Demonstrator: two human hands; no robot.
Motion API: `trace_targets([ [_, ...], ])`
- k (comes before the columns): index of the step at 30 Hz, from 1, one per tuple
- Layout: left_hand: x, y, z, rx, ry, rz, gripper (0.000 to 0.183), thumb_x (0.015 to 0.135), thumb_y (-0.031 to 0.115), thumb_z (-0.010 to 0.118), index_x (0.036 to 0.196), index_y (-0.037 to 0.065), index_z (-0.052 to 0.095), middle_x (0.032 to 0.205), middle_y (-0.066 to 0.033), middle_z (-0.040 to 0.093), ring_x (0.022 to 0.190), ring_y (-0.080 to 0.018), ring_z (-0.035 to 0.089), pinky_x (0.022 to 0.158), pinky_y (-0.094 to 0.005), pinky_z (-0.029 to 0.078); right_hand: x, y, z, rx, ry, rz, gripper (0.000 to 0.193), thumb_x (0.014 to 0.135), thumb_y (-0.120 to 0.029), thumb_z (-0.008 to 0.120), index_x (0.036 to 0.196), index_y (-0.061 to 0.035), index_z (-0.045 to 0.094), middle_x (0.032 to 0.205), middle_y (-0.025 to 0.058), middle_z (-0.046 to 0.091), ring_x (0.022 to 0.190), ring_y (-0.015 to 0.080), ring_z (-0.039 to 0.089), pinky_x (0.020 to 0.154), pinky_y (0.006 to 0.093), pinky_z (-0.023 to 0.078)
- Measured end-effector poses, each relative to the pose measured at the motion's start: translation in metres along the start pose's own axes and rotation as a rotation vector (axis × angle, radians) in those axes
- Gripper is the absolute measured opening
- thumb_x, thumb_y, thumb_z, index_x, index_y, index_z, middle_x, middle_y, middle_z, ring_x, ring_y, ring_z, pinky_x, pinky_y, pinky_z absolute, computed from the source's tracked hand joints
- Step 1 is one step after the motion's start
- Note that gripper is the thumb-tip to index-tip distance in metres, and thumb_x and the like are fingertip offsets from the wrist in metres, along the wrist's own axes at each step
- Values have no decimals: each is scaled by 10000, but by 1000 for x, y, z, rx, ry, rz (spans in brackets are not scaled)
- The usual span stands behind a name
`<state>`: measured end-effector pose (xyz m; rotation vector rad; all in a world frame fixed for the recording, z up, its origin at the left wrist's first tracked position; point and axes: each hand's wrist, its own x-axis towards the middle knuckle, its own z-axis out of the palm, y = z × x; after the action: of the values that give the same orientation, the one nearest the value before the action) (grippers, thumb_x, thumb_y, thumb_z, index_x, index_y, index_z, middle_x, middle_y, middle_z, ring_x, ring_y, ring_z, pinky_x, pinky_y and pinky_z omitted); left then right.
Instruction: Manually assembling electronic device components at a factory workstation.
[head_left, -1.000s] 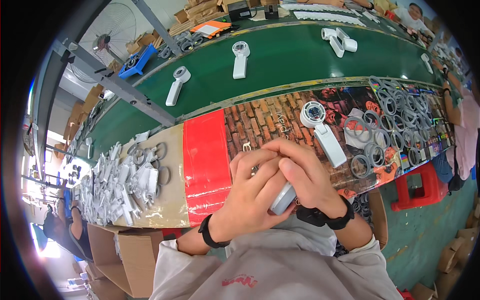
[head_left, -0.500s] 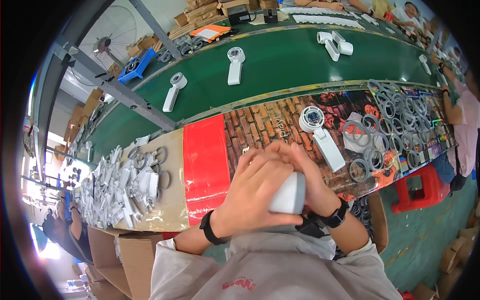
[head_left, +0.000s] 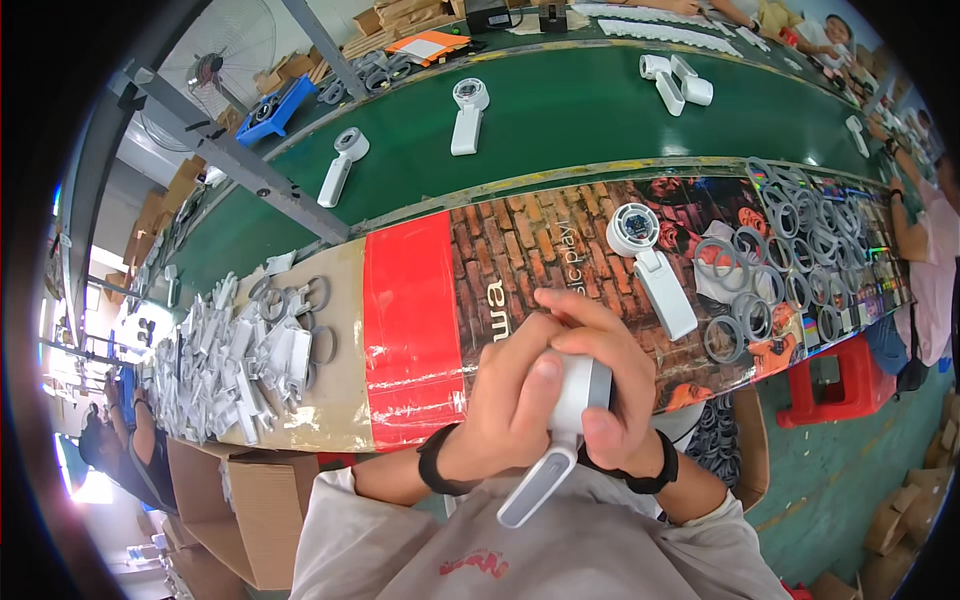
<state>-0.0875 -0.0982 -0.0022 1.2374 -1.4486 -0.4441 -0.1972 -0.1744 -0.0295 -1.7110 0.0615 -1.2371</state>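
Note:
Between my two hands, close to my chest, is a white handheld fan (head_left: 540, 487) with a round head and a grey rim. Its handle, with a grey inset strip, points down toward me. My left hand (head_left: 505, 395) is closed round the left side of the head, thumb up. Fingers of my right hand (head_left: 615, 385) wrap the head from the far and right sides. Part of the head is hidden by the fingers. Just beyond my right hand, a second white fan (head_left: 665, 292) lies on the cardboard-covered bench (head_left: 410, 340), its round head open on inner parts.
Grey rings (head_left: 800, 240) lie piled on the right, and small white plastic parts (head_left: 225, 365) on the left. Several white fans lie on the green conveyor belt (head_left: 560, 120). A metal post (head_left: 235, 165), cardboard box (head_left: 265, 510) and red stool (head_left: 840, 380) stand around; co-workers sit farther off.
The fan has turned in my hands, so its handle now shows, pointing toward me. My left hand has shifted from across the top to the left side of the head.

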Motion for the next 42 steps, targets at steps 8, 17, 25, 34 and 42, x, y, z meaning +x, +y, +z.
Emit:
trace_targets([
  [8,26,-21,-12,-22,-19,-278,354,968,219,285,1017,-37,525,871,-164,598,728,-250,588,577,-333,476,6,6,2,479,141,508,637,943,-458,385,1380,-7,275,1357,138,372,1266,236,364,1022,349,319],
  [17,91,-86,-46,-729,256,-752,316,969,311,297,989,60,490,848,-100,596,720,-200,626,591,-345,532,2,5,0,803,-168,975,415,955,-174,430,1319,0,334,1061,92,547,726,146,578,605,269,476],
  [25,112,-131,-54,-750,97,-792,422,983,381,242,1078,49,485,974,-142,599,741,-219,612,590,-344,510,52,47,-7,757,62,988,266,947,-252,513,1058,-11,494,772,30,548,548,93,513,443,208,382],
  [34,123,-165,-79,-452,107,-562,462,976,462,284,1137,78,485,1040,-119,613,840,-227,633,701,-373,517,63,33,1,412,-57,1092,292,905,-212,564,1089,5,498,699,16,539,463,51,453,388,198,315],
  [42,169,-268,-116,1036,200,-321,403,792,233,627,1139,57,520,1102,-254,475,895,-405,580,776,-470,480,67,162,-17,18,119,760,550,877,-141,579,1356,14,357,1041,120,596,772,123,604,666,240,479],
])
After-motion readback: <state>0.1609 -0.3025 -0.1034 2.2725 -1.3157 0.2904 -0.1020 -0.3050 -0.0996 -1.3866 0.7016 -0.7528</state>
